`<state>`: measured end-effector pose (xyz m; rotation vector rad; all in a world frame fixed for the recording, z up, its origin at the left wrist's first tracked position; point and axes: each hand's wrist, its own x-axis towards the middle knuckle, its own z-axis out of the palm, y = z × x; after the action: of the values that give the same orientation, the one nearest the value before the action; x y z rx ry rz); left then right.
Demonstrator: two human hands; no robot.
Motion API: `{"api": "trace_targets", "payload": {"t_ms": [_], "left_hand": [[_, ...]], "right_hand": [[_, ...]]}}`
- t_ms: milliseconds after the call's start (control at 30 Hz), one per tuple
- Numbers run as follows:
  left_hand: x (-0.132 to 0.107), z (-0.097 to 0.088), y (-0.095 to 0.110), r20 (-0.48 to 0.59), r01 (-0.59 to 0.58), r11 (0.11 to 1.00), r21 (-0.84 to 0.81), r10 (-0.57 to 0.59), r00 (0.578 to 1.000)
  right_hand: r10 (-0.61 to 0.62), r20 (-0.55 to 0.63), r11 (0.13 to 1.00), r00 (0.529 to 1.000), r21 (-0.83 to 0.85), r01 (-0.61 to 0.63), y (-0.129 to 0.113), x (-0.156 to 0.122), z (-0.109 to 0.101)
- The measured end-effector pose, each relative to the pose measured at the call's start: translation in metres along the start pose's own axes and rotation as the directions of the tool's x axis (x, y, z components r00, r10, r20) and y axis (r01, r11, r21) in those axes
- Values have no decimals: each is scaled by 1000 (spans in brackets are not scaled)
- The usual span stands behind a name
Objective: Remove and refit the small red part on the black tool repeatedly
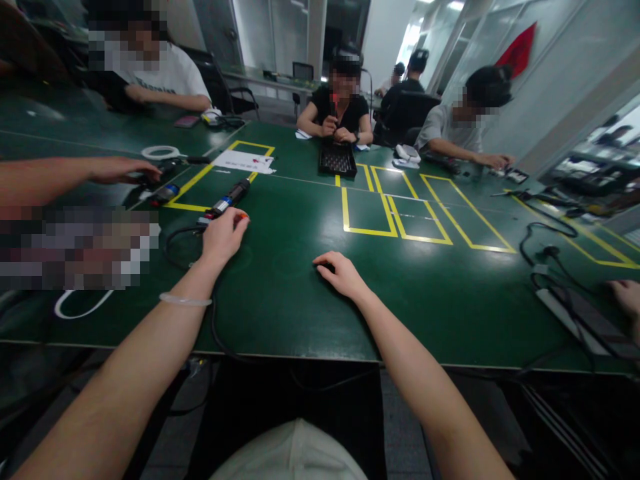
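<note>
Beyond the right hand (345,274), black tray (337,173)

Workshop room with an office-like interior, apparently used for shared bench work: a long green worktop (295,313) is marked out in rectangles of yellow tape (370,232) and carries a dark cylindrical tool (230,198), a black tray (337,162) and loose black cables (530,230). Several people sit along it, among them one in a white shirt (177,75) and one in a grey shirt (434,127). Wheeled-type black chairs (243,100), pale glazed partitions (273,33) and ceiling lights (455,5) supply the office character; the far right background, blurred, may hold further workplaces
</note>
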<state>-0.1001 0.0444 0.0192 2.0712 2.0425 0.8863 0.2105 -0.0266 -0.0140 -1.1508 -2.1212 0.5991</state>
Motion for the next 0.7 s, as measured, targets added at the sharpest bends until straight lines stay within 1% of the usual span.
{"api": "trace_targets", "payload": {"t_ms": [33, 67, 133, 200, 267, 333, 367, 400, 433, 567, 700], "left_hand": [[-3, 4, 8, 68, -53, 993, -102, 60, 996], [-6, 8, 16, 138, -97, 975, -201, 126, 982], [-14, 16, 34, 273, -128, 920, -369, 239, 932], [-24, 23, 52, 404, -92, 866, -491, 321, 857], [-35, 28, 67, 510, -45, 820, -571, 397, 763], [-45, 30, 77, 559, -30, 781, -623, 472, 682], [-48, 31, 80, 565, -32, 767, -641, 500, 656], [-51, 31, 81, 565, -39, 756, -654, 521, 640], [-53, 31, 81, 560, -46, 749, -661, 533, 635], [-54, 31, 79, 563, -24, 744, -668, 526, 638], [-53, 33, 78, 578, 1, 737, -676, 530, 621]], "right_hand": [[-1, 1, 1000, 1000, -7, 1, 0, 0, 0], [-2, 0, 1000, 1000, -12, 2, 1, 0, 0], [-3, -2, 1000, 1000, -15, 3, 1, 1, 1], [1, -7, 1000, 1000, 3, -1, 1, 1, 2], [16, -15, 998, 1000, 62, -15, 0, 0, 3], [41, -18, 988, 999, 153, -38, -1, 0, 5], [51, -14, 980, 999, 195, -47, -2, -1, 6], [56, -5, 972, 998, 227, -54, -2, -1, 6], [56, 5, 968, 998, 246, -56, -3, -1, 7], [49, 32, 960, 998, 274, -56, -4, -1, 6], [32, 61, 952, 998, 301, -49, -5, -1, 6]]}}
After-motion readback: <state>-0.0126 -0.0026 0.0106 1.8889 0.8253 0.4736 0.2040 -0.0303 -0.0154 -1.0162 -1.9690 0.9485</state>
